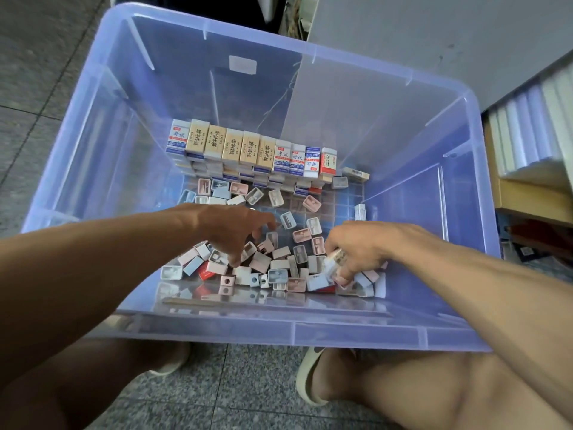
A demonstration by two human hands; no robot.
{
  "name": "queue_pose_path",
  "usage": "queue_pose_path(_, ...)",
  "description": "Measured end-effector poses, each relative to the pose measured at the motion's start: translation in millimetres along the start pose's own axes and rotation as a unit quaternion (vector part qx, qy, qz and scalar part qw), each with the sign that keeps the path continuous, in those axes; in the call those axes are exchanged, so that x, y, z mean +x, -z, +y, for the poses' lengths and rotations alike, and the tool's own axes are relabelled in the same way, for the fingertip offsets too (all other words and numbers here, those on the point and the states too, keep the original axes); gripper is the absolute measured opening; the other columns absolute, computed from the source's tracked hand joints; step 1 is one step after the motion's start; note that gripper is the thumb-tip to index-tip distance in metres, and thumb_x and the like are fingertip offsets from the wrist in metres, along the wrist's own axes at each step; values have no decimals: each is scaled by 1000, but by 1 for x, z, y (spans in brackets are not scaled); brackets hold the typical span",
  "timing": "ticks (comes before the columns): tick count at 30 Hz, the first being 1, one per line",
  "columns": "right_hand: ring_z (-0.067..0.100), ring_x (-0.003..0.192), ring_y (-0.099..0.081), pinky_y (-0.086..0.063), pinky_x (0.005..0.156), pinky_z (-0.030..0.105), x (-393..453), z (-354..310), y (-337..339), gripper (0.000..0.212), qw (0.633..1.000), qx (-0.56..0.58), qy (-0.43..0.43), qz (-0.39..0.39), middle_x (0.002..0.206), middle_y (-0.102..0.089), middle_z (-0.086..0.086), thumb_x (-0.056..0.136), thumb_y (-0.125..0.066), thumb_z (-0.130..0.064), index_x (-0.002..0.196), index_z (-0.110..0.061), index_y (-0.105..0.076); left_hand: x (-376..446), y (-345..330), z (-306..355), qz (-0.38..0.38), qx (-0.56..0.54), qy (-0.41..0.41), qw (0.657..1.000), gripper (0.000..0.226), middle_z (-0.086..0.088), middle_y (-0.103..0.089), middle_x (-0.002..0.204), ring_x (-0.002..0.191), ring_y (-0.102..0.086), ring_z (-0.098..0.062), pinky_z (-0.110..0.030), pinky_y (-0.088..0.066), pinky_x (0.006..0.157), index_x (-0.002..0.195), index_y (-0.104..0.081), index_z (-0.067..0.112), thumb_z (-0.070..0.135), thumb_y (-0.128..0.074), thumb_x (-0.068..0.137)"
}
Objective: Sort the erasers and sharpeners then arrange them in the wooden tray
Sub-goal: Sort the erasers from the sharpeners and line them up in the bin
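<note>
Boxed erasers (248, 150) stand stacked in neat rows along the far side of the bin floor, in beige, blue-white and red-white sleeves. Small pink, blue and white sharpeners (263, 262) lie scattered in a loose pile nearer me. My left hand (235, 231) reaches down over the pile with fingers spread and relaxed, fingertips touching sharpeners. My right hand (356, 252) has its fingers curled around several erasers (333, 260) at the right of the pile. No wooden tray is visible.
Everything sits inside a large translucent blue plastic bin (93, 125) on a speckled stone floor. A loose eraser (356, 173) and another (360, 211) lie at the right. Shelving with white stock (533, 131) stands to the right. My knees and sandals are below the bin.
</note>
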State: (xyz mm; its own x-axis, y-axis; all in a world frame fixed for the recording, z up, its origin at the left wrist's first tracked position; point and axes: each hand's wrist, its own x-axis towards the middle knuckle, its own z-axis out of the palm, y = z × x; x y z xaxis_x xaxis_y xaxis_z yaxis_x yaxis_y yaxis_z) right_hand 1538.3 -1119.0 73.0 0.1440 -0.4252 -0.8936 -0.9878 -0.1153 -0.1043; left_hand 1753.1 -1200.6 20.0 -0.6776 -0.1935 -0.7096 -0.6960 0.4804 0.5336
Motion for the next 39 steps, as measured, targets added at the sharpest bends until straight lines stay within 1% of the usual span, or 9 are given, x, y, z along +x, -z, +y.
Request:
queue_pose_path(5,21,66,-54,-43,59,33,2,1,11,37,998,37,-6,56,75,-60,3,85,-76,-40,91,-9,-59,-17,3,-9,-14,73,55,996,68,7,-55,114,101,-55,-15,-24,-43,75,128,-50,24,7,-83,71)
queue_pose_path(12,17,67,-58,-40,56,30,6,3,20,20,979,145,20,140,80,-67,3,86,-77,-25,92,-9,-67,-28,0,-1,-66,144,97,983,73,1,-55,121,100,-52,-18,-27,-40,75,130,-46,20,10,-86,70)
queue_pose_path(15,19,65,-64,-46,56,28,11,6,25,15,967,197,39,158,72,-69,2,82,-80,-18,82,-14,-66,-31,-3,-7,-67,145,91,983,70,3,-60,109,97,-57,-20,-27,-42,70,124,-48,22,5,-86,67)
queue_pose_path(19,13,46,-50,-38,42,22,12,7,27,20,971,204,24,122,58,-59,0,82,-81,-19,77,-12,-63,-34,-7,-8,-81,115,117,983,51,7,-60,90,83,-56,-13,-24,-42,61,106,-53,28,10,-83,70)
queue_pose_path(22,15,53,-52,-37,45,23,12,5,28,19,969,209,28,130,66,-63,4,83,-81,-23,85,-8,-70,-34,-9,-4,-66,150,107,981,49,10,-59,88,85,-54,-13,-23,-36,62,107,-57,27,15,-86,69)
queue_pose_path(25,16,56,-54,-40,47,26,11,3,29,21,966,214,32,139,78,-68,9,84,-80,-25,91,-8,-70,-31,-12,-7,-77,144,122,979,25,7,-67,84,81,-61,-15,-23,-45,64,91,-71,21,20,-85,70)
queue_pose_path(28,23,67,-63,-47,56,31,13,2,29,22,964,215,34,152,88,-72,12,83,-80,-26,93,-9,-71,-31,-15,-8,-78,148,127,978,22,2,-69,92,83,-60,-16,-28,-46,70,93,-71,18,23,-83,75)
queue_pose_path(34,16,63,-51,-36,53,27,7,2,35,22,951,253,38,176,74,-60,2,83,-80,-30,86,-11,-68,-33,-3,-8,-7,42,135,990,27,6,-70,91,81,-67,-15,-38,-59,74,72,-63,33,13,-80,75)
queue_pose_path(39,19,79,-61,-56,74,36,8,0,47,19,884,423,68,188,97,-72,16,86,-78,-21,99,-9,-74,-40,18,14,97,-29,110,989,19,6,-64,83,75,-59,-12,-21,-46,63,80,-57,25,11,-69,87)
